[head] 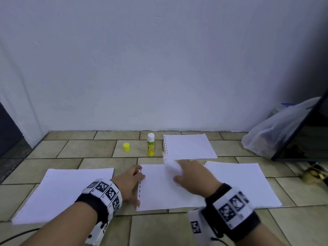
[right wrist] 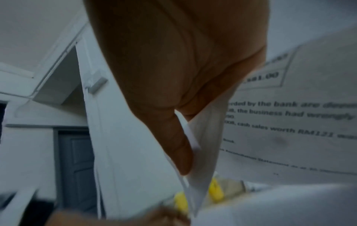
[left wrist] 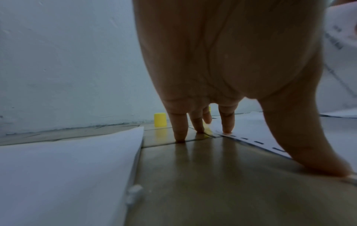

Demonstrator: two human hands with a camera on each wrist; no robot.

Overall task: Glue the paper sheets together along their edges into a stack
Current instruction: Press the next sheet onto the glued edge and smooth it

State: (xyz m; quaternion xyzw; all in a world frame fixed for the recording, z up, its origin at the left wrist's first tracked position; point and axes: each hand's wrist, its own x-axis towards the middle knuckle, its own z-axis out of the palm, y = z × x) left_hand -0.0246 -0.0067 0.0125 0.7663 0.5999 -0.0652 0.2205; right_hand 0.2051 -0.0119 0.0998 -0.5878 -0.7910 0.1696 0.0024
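Middle sheet (head: 159, 189) lies just below glue stick (head: 150, 144). Left hand (head: 130, 181) flat, fingers straight, pins punched edge. Right hand (head: 193, 176) pinches lifted sheet (head: 171, 165). Paper light, floppy, creases easily; hold by corner.

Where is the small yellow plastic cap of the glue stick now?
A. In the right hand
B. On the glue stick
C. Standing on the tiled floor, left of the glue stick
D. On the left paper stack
C: the small yellow plastic cap stands alone on the tiled floor, left of the uncapped yellow glue stick.
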